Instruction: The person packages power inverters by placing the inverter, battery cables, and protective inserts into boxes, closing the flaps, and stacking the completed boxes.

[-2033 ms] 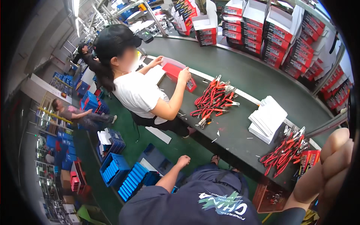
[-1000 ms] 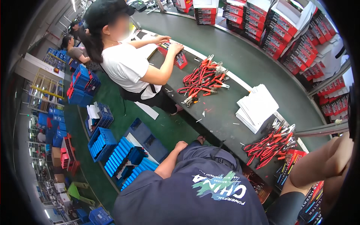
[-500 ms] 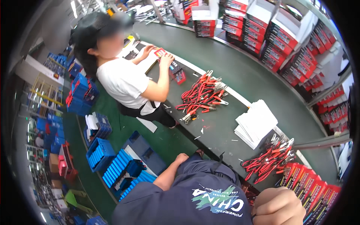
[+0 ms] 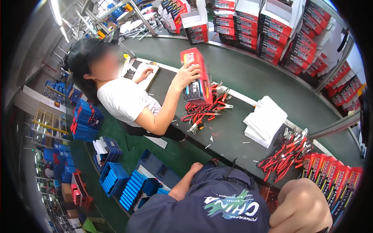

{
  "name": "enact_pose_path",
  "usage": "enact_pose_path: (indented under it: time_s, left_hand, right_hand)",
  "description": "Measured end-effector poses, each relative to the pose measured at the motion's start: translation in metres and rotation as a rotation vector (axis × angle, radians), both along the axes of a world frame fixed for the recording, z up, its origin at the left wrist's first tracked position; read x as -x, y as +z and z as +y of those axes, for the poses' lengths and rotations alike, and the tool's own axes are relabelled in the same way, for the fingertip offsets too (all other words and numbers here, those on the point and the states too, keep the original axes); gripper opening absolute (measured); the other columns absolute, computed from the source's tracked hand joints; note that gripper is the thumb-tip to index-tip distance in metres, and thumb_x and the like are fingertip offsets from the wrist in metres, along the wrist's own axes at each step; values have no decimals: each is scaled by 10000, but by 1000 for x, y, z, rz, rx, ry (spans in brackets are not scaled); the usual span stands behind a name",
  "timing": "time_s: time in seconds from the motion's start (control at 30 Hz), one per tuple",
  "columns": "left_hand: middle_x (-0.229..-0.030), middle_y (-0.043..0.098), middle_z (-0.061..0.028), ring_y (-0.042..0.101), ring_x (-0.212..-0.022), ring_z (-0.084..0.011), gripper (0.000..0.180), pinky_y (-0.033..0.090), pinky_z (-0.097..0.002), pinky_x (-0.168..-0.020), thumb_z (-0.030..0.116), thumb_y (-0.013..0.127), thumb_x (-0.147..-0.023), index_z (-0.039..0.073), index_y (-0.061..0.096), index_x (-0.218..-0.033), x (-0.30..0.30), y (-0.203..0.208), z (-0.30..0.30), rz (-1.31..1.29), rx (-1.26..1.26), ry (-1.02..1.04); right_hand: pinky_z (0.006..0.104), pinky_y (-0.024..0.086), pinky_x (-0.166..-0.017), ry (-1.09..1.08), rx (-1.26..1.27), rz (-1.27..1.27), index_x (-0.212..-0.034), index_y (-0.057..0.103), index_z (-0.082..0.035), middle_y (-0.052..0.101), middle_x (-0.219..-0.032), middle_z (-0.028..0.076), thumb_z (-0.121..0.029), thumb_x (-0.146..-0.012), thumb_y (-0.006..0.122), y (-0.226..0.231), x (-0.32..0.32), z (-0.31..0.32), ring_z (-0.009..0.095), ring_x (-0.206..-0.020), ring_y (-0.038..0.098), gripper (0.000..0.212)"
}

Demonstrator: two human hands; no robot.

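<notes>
My left hand point(image 4: 196, 167) rests low beside my dark shirt, near the table edge; its fingers are too small to make out. Close to the camera at the lower right, my right hand point(image 4: 301, 206) is curled, and whatever may be inside it is hidden. Beyond it lies a pile of red and black clamp cables point(image 4: 285, 155), next to a row of upright red boxes point(image 4: 330, 174). Across the table a co-worker's hand point(image 4: 188, 75) grips a red and black box point(image 4: 200, 85) above a second pile of clamp cables point(image 4: 198, 115).
A stack of white sheets point(image 4: 266, 120) lies on the dark table point(image 4: 229, 143) between the cable piles. Behind runs a green belt point(image 4: 233, 72), lined with stacks of red boxes point(image 4: 272, 37). Blue crates point(image 4: 113, 178) stand on the floor at left; a metal post point(image 4: 336, 124) juts in at right.
The co-worker's box has risen off the table and moved right, over the far cable pile. My right hand has shifted slightly right and up in view, and the view itself has shifted a little.
</notes>
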State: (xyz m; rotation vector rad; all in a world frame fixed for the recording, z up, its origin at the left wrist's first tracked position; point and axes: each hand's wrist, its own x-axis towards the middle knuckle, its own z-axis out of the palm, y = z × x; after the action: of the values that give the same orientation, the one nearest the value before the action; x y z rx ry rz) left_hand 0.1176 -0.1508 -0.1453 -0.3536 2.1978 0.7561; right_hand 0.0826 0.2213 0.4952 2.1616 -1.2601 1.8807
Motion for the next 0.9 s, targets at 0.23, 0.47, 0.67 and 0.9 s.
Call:
enact_pose_path:
  time_s: [0.23,0.47,0.67,0.9]
  left_hand:
    - [-1121,729,-180,687,-1083,-314,363,520,-410,-953,316,650,-826,75,767,-1070,-8,8,-6,28,-10,59]
    - [-1097,737,-172,698,-1056,-314,347,523,-401,-945,306,645,-852,68,764,-1074,-19,10,-15,54,-12,34]
    - [-1107,729,-184,690,-1072,-321,370,517,-395,-954,321,636,-852,48,757,-1072,-26,18,-14,35,-20,2]
    - [-1090,730,-193,697,-1049,-332,366,529,-404,-931,316,623,-854,42,757,-1057,-42,17,-14,84,-5,-41]
  right_hand:
    - [280,236,-401,-324,155,-141,-788,677,23,416,-540,-35,-65,-772,616,-3,-31,-16,88,-427,387,109]
    - [271,284,-422,-223,329,-141,-739,629,-26,485,-572,10,6,-813,599,-16,-43,2,119,-441,433,87]
    - [274,333,-414,-245,378,-140,-774,612,-10,510,-590,60,6,-863,580,-28,-67,13,164,-471,504,96]
    - [312,367,-411,-25,345,-196,-859,653,15,530,-611,72,-30,-890,622,-48,-95,35,208,-481,527,64]
